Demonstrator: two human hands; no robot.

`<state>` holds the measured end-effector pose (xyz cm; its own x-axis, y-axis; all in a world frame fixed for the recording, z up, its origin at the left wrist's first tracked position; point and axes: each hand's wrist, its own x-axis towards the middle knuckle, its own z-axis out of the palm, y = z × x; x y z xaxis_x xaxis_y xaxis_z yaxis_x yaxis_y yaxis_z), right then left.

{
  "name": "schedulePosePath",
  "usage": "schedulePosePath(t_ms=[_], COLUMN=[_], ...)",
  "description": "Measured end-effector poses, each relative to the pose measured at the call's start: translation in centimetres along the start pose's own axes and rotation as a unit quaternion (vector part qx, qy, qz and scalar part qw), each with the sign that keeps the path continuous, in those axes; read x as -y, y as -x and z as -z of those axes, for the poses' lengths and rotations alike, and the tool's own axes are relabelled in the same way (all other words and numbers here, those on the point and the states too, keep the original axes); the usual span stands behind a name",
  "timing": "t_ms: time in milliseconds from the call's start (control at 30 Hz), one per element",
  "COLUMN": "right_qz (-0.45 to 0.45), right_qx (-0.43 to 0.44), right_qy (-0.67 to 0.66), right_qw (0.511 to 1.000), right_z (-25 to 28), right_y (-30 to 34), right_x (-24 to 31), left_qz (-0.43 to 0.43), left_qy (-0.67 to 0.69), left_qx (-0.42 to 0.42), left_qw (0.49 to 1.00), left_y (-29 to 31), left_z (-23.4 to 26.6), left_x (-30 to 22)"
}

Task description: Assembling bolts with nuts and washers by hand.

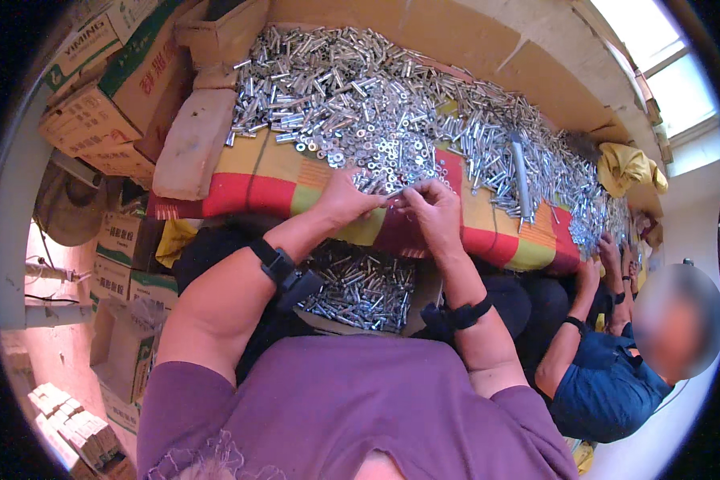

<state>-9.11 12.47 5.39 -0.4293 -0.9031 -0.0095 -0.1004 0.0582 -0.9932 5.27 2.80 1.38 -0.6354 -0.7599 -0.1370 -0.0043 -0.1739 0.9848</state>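
Observation:
Over the near edge of a checked cloth [250,192], my left hand [349,198] and my right hand [435,210] meet with fingertips pinched. A small, thin metal bolt [395,193] spans the gap between them; fingers cover most of it. Just beyond lie loose washers [360,144] and nuts [404,152], heaped together. Behind these spreads a large pile of bolts and metal sleeves [320,72]. Below my forearms, a box of finished-looking bolts [360,288] sits at my lap.
A brick-like block [194,144] stands on the cloth's left end, beside stacked cartons [120,96]. A grey bar [521,180] lies across the bolts to the right. At the far right a co-worker [608,384] reaches toward the same table. A yellow cloth [628,168] lies beyond.

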Motion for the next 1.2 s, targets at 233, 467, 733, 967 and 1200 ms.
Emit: schedulePosePath(t_ms=[233,467,733,967,1200], right_qz=[0.013,0.099,0.089,0.070,0.142], right_qx=[-0.017,0.000,-0.034,-0.025,0.010], right_qy=[0.043,0.060,0.151,0.149,0.102], right_qw=[0.999,0.993,0.984,0.986,0.985], right_z=[0.1,-0.4,-1.5,-1.8,-1.9], right_y=[0.9,1.0,0.2,0.1,0.4], right_x=[-1.1,-1.2,-3.2,-1.8,-1.3], left_qz=[-0.029,0.105,0.063,-0.055,0.065], left_qy=[-0.026,0.162,0.074,-0.043,0.118], left_qx=[0.038,0.112,0.083,0.025,0.048], left_qw=[0.999,0.975,0.992,0.997,0.990], left_y=[0.4,0.4,0.3,0.9,1.8], left_z=[0.4,1.5,2.4,2.6,3.0], left_x=[-0.6,0.1,0.1,-0.6,-0.7])
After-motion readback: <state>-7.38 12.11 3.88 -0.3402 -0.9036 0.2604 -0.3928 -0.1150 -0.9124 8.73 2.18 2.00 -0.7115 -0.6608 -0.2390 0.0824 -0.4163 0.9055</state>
